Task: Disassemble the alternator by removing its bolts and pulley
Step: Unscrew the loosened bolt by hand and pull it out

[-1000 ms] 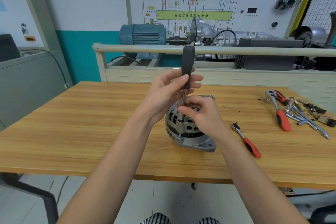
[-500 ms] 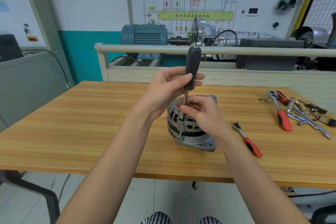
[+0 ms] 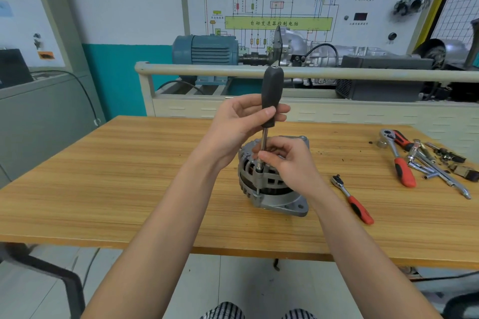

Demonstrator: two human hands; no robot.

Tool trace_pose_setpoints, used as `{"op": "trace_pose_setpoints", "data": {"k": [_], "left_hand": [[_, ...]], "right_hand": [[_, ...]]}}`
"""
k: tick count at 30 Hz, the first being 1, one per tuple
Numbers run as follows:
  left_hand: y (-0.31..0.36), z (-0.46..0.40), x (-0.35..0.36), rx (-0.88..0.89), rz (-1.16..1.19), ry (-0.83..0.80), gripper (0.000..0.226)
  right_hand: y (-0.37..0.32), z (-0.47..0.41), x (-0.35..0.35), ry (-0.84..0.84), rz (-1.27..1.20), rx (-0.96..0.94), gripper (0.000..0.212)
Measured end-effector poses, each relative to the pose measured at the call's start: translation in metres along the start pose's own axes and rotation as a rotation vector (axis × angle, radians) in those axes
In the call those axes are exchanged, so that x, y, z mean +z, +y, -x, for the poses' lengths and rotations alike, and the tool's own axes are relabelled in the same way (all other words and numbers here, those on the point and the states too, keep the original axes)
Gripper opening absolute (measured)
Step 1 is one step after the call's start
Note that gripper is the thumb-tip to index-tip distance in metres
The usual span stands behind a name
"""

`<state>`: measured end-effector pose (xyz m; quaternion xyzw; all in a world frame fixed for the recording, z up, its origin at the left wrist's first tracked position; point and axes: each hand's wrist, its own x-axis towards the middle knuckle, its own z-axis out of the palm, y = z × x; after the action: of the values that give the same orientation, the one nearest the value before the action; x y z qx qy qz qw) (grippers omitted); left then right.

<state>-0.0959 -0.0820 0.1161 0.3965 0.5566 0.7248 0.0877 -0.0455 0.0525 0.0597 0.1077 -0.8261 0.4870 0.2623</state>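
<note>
A grey alternator [image 3: 269,189] stands on the wooden table [image 3: 129,189], its slotted housing facing me. A black-handled nut driver [image 3: 270,93] stands upright over it, its socket end on a long bolt [image 3: 258,184] at the housing's near-left side. My left hand [image 3: 238,122] grips the lower part of the black handle with curled fingers. My right hand [image 3: 287,160] pinches the steel shaft just above the socket and covers the top of the alternator. The pulley is not visible.
A small red-handled ratchet [image 3: 352,199] lies right of the alternator. Farther right lie a larger red ratchet [image 3: 399,160], extension bars and loose small parts [image 3: 440,163]. A railing [image 3: 363,74] and training rig stand behind the table.
The nut driver's handle has risen slightly and tilted a little right, with my left hand following it. My right hand stays on the shaft at the alternator.
</note>
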Motion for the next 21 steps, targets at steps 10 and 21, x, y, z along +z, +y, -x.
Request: {"op": "trace_pose_setpoints", "data": {"k": [10, 21], "left_hand": [[-0.0041, 0.0002, -0.0001, -0.007, 0.017, 0.031, 0.026], [-0.0066, -0.0060, 0.0048, 0.008, 0.061, 0.212, 0.029]], "right_hand": [[0.0006, -0.0003, 0.0039, 0.056, -0.026, 0.003, 0.025], [0.0026, -0.0004, 0.0033, 0.079, -0.017, -0.007, 0.016]]}}
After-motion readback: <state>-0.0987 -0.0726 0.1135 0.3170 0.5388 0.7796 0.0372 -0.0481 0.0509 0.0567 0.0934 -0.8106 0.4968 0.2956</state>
